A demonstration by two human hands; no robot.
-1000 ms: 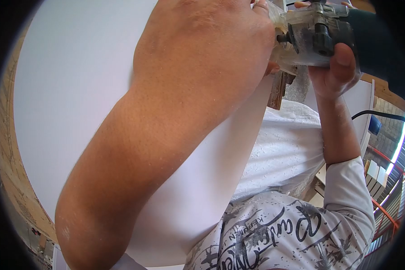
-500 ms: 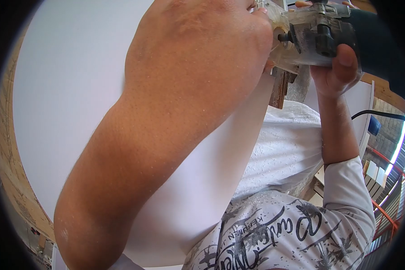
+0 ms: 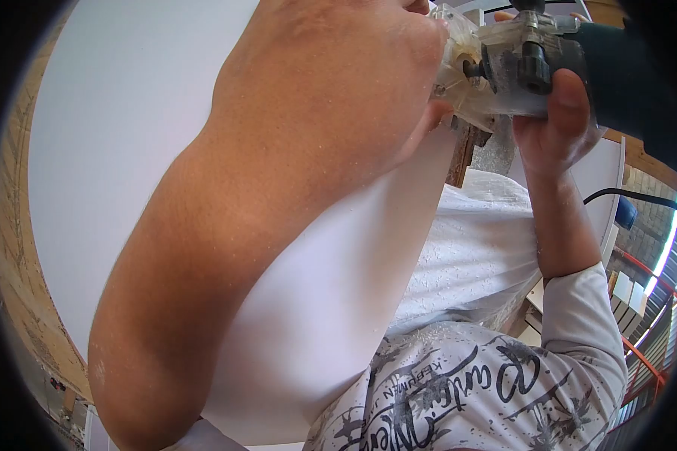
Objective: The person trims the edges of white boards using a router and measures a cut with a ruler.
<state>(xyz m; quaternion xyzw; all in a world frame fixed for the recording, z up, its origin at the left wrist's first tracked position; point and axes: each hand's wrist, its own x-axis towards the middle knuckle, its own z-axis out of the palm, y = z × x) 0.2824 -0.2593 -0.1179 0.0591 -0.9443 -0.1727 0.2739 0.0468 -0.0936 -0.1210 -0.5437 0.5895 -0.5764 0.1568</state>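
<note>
A power tool [image 3: 526, 64] with a clear, dusty base and a dark body lies sideways at the upper right. My right hand [image 3: 560, 124] is wrapped round it from below, its thumb pressed on the housing. Across the upper middle, my left hand [image 3: 338, 75] reaches to the clear base and pinches its near side. The thumb shows below the base, while the other fingertips are mostly hidden. Beneath my left forearm lies a large white board [image 3: 120, 98], its straight edge running down from the tool. The cutting end is hidden.
A brown wooden piece [image 3: 459, 158] sits under the tool. Dust-speckled white cloth [image 3: 478, 240] lies between the board edge and my right arm. A black cable [image 3: 632, 192] curves at the right, above stacked pale pieces [image 3: 626, 301]. Wood [image 3: 22, 248] borders the board's left.
My left hand has shifted slightly, and more of its thumb and the clear base shows. The tool and my right hand have moved a little to the left.
</note>
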